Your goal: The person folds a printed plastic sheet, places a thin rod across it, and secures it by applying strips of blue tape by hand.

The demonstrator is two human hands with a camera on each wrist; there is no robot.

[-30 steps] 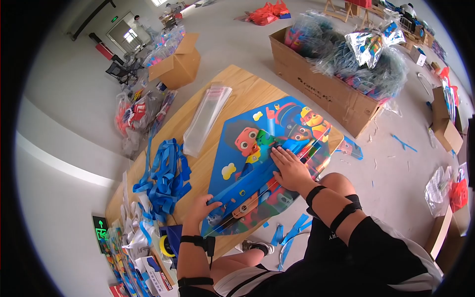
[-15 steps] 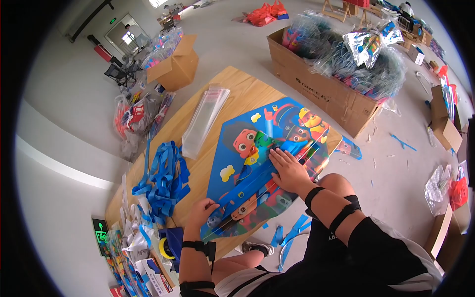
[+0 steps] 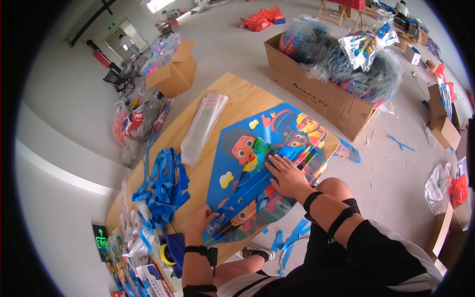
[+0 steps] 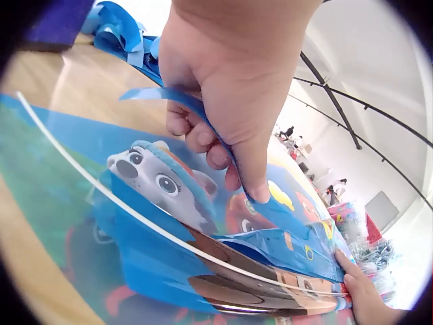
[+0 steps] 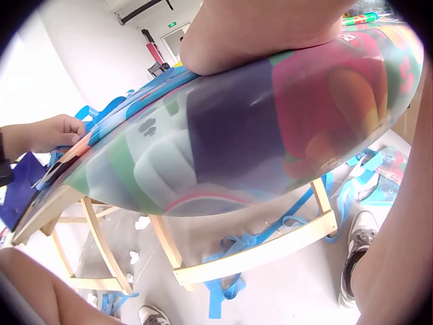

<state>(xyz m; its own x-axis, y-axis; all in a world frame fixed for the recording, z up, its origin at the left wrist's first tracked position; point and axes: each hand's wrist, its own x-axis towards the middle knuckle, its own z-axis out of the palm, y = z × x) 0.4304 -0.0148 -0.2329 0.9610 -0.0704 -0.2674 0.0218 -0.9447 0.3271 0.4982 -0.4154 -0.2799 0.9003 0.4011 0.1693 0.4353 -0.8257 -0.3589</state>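
A kite (image 3: 225, 148) of thin plastic, printed with cartoon dogs, lies over the table's near side. Blue layers and a thin white rod (image 4: 145, 220) run lengthwise across it. My left hand (image 3: 200, 221) is at the kite's lower left corner. In the left wrist view it pinches a blue strip (image 4: 145, 93) between thumb and curled fingers. My right hand (image 3: 288, 177) rests flat on the middle of the kite, fingers extended over the blue layers. Toward my legs, the kite's near part (image 5: 230, 128) bulges past the table edge.
Clear plastic sleeves (image 3: 204, 127) and a heap of blue ribbon (image 3: 166, 185) lie on the wooden table (image 3: 232, 86). A yellow tape roll (image 3: 166, 254) sits at its left. Beyond stands a long cardboard box (image 3: 316, 94) of bagged goods. Ribbon scraps (image 3: 297, 230) litter the floor.
The head view has shifted slightly, so table and kite sit a little lower. Both hands keep nearly the same places on the kite. A person at the far door has moved.
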